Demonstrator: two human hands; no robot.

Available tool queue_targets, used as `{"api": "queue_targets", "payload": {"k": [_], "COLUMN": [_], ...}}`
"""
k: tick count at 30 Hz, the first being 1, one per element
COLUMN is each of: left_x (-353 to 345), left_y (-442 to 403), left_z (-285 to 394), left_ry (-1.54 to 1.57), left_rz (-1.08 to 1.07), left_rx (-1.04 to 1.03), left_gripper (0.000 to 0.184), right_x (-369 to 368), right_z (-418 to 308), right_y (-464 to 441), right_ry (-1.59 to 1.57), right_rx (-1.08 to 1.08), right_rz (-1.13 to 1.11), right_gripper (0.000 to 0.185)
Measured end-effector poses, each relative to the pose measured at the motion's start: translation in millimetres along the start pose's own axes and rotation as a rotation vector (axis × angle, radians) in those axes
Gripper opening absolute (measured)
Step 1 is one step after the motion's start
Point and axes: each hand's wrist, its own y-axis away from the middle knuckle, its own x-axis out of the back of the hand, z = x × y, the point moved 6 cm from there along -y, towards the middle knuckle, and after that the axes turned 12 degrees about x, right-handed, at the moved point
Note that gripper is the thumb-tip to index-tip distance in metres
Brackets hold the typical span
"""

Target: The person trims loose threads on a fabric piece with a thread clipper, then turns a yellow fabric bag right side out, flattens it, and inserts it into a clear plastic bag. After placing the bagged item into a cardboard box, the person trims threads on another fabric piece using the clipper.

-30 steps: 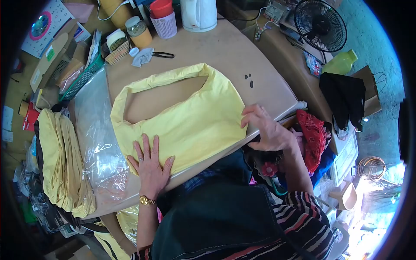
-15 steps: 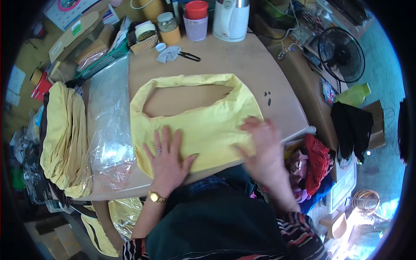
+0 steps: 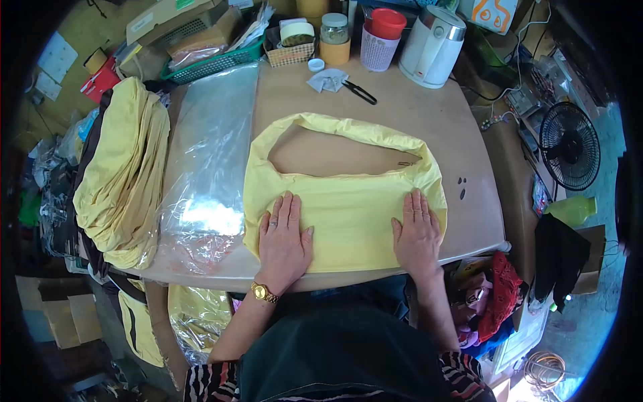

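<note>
A yellow fabric shoulder bag point(image 3: 345, 218) lies flat on the table in front of me, its wide strap looped away from me. A small dark zipper pull shows near the strap's right end. My left hand point(image 3: 284, 234) presses flat on the bag's left part, fingers stretched out and holding nothing. On its right part rests my right hand point(image 3: 418, 234), also flat with fingers extended. Left of the bag are clear plastic sleeves point(image 3: 207, 147), and beyond them a thick pile of folded yellow bags point(image 3: 124, 181).
Black thread snips point(image 3: 360, 92) lie near the back beside a crumpled grey-white piece. A white electric kettle point(image 3: 434, 50), jars and a green basket point(image 3: 214, 65) line the far edge. A black fan point(image 3: 569, 146) stands at right, and red cloth point(image 3: 499, 295) is below the table's right edge.
My right hand, blurred and raised before, now lies flat on the bag. The bag is straighter and smoother. The camera view has turned, shifting the scene.
</note>
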Motion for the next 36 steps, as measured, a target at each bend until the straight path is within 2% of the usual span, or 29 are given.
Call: {"api": "queue_targets", "payload": {"k": [2,3,5,6,9,10,11,13,16,18,21,23,25,26,27,29,30,31,33,34,35,36], "left_x": [12,8,0,-16,-8,-10,-10,-13,-13,-13,-11,-12,-9,-9,-10,-13,-14,-14,-11,-7,-2,7], "left_y": [-7,-13,-25,-29,-31,-31,-33,-30,-15,-3,6,7,8,7,6,7,6,7,7,8,4,-1], "left_z": [12,18,34,27,11,7,6,5,7,9,7,6,10,11,12,8,8,8,12,14,19,33], "left_ry": [-0.082,-0.081,0.1,0.1,0.072,0.098,0.098,0.044,-0.023,-0.041,-0.038,-0.066,-0.077,-0.086,-0.082,-0.1,-0.103,-0.109,-0.109,-0.128,-0.145,-0.147], "left_rz": [-0.112,-0.109,0.003,0.008,0.1,0.049,0.059,0.048,0.011,-0.014,-0.026,-0.023,-0.025,-0.032,-0.027,-0.032,-0.034,-0.024,-0.003,-0.029,-0.046,-0.043], "left_rx": [0.096,0.097,-0.099,-0.087,-0.008,0.021,0.017,0.035,0.013,-0.004,-0.024,-0.016,-0.018,-0.004,-0.023,-0.012,-0.025,-0.034,-0.04,-0.033,-0.03,-0.041], "left_gripper": [0.06,0.06,0.06,0.063,0.067,0.07,0.07,0.074,0.076,0.077,0.078,0.079,0.078,0.077,0.077,0.08,0.08,0.08,0.081,0.073,0.066,0.066], "right_x": [11,7,5,-23,-31,-35,-36,-31,-28,-9,-24,-25,-7,-3,3,6,-19,-24,-12,-3,0,1], "right_z": [2,-3,-31,-29,-1,17,25,40,27,-25,-27,11,32,20,5,-43,-32,-18,32,37,35,23], "right_y": [-15,-19,-38,-33,-32,-28,-33,-30,-29,-28,-15,-15,-19,-19,-15,2,13,21,18,22,26,31], "right_ry": [-0.28,-0.278,-0.164,-0.173,-0.035,-0.07,-0.068,-0.06,0.104,0.012,-0.132,-0.044,0.108,0.275,0.283,-0.139,-0.194,-0.198,-0.037,-0.009,-0.007,-0.035], "right_rx": [-0.177,-0.175,0.195,0.185,0.128,0.026,0.028,-0.104,-0.118,0.114,0.152,0.085,-0.103,-0.042,-0.059,0.217,0.28,0.269,-0.039,-0.089,-0.098,-0.009], "right_rz": [-0.467,-0.466,-0.084,-0.08,0.0,-0.014,-0.004,0.006,-0.224,-0.183,-0.094,-0.097,-0.175,-0.273,-0.266,-0.169,-0.199,-0.197,-0.087,-0.112,-0.103,-0.068], "right_gripper": [0.053,0.053,0.047,0.047,0.05,0.051,0.051,0.05,0.058,0.066,0.067,0.067,0.069,0.07,0.07,0.071,0.073,0.073,0.074,0.075,0.075,0.072]}}
